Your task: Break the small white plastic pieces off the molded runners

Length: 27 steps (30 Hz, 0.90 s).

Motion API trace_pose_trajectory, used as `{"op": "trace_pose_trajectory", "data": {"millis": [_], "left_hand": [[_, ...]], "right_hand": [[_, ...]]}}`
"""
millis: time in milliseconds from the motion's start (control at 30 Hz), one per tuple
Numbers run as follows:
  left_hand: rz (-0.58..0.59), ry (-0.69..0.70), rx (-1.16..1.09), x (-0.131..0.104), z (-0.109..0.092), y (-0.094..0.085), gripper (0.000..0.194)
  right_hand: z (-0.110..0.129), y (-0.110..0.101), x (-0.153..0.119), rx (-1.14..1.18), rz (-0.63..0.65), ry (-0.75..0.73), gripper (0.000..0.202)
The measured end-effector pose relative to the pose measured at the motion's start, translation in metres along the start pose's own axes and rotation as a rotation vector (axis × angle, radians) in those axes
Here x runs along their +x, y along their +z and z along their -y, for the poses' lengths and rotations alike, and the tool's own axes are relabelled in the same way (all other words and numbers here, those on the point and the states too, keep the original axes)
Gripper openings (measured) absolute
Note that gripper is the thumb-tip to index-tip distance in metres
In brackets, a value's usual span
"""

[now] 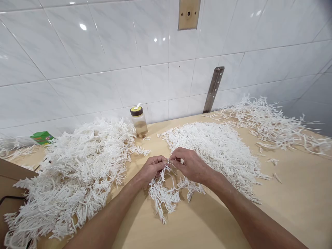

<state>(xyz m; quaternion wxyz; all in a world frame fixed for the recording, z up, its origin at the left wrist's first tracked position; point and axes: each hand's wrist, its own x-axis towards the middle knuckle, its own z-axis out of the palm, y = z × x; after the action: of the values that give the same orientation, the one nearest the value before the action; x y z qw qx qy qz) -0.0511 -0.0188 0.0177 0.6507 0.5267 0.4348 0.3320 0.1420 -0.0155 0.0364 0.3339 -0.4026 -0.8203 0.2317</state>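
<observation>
Over the middle of the table, my left hand [153, 167] and my right hand [190, 165] meet with fingertips pinched. Between them they hold a white branching sprig [166, 193], which looks like an artificial plant with thin, frayed strands. Its tufts hang down onto the table below my hands, partly under the right one. The fingers cover the exact point where the strands join. Right beside my right hand lies a wide, neatly layered pile of similar white sprigs [212, 145]. To the left of my left hand is a taller, looser heap [88, 166].
Against the tiled wall stand a bottle [140, 124] with a dark and yellow lid and a metal strip [214, 90]. A green packet [43, 137] sits behind the left heap. Long white strands [272, 121] spread at the back right. A brown box edge [15, 173] is at far left.
</observation>
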Motion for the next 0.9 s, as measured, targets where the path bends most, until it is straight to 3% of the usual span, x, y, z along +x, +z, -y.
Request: {"op": "trace_pose_trajectory", "data": {"millis": [433, 733, 900], "left_hand": [[-0.002, -0.03, 0.068, -0.0002, -0.0025, 0.0016, 0.029], [0.005, -0.016, 0.075, 0.0003, -0.0023, 0.0009, 0.028], [-0.015, -0.033, 0.068, 0.0001, -0.0019, 0.0, 0.025]], "right_hand": [[0.0013, 0.003, -0.0003, -0.024, 0.013, -0.017, 0.015], [0.008, 0.0081, -0.0033, -0.214, 0.046, -0.003, 0.015], [0.0062, 0.0051, -0.0007, -0.093, 0.055, -0.029, 0.017]]}}
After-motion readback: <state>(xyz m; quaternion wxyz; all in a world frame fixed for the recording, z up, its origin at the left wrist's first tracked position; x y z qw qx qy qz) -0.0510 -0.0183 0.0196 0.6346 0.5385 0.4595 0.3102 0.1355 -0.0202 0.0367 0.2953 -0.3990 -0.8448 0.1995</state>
